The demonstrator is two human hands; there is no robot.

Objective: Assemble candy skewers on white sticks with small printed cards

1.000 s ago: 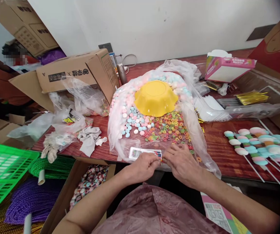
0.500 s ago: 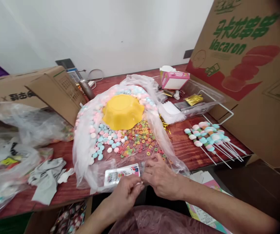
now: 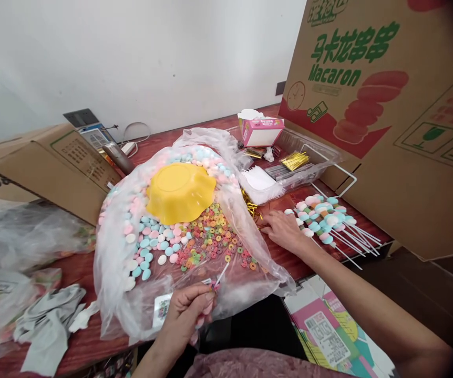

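Note:
My left hand (image 3: 189,312) is closed around a candy skewer (image 3: 215,286) near the table's front edge. Its white stick points up and to the right; pinkish candy shows below my fingers, and the rest is hidden by them. My right hand (image 3: 285,231) reaches over the table with its fingers extended. Its fingertips are at the gold twist ties (image 3: 251,205) lying beside the plastic sheet; whether they pinch one, I cannot make out. Just right of that hand lies a pile of finished candy skewers (image 3: 325,218), sticks toward me.
A clear plastic bag (image 3: 132,315) holds pastel candies (image 3: 145,244), ring candies (image 3: 210,231) and an upturned yellow bowl (image 3: 181,191). Behind stands a clear tray (image 3: 321,163) with more ties. Cardboard boxes (image 3: 352,173) flank the table; a grey cloth (image 3: 49,325) lies left.
My right hand has left my left hand and moved right and away from me to the gold twist ties. The left hand keeps the skewer, its stick now showing. The view has shifted rightward.

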